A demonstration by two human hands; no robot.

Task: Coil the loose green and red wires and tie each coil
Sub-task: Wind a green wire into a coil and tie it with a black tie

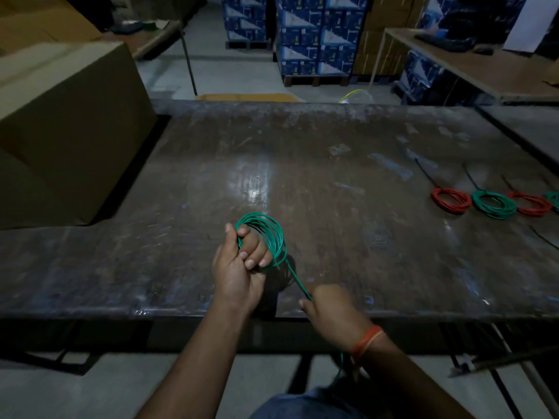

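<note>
Green wire coil [262, 237] sits over the surface [332, 164], left hand [239, 267] fingers curled through it; right hand [334, 309] pinches the tail. Light, springy; best gripped across all loops.

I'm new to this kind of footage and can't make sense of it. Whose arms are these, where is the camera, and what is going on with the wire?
There is no machine here. A person wears a camera on the head, so this single picture looks forward and down over their own arms at a dark worktable. The left hand grips a green coil of wire. A green wire runs from it to the right hand, which holds it; the hand is blurred. At the table's right edge lie finished coils: a red coil, a second green coil, another red coil. A cardboard box stands on the left.
</note>
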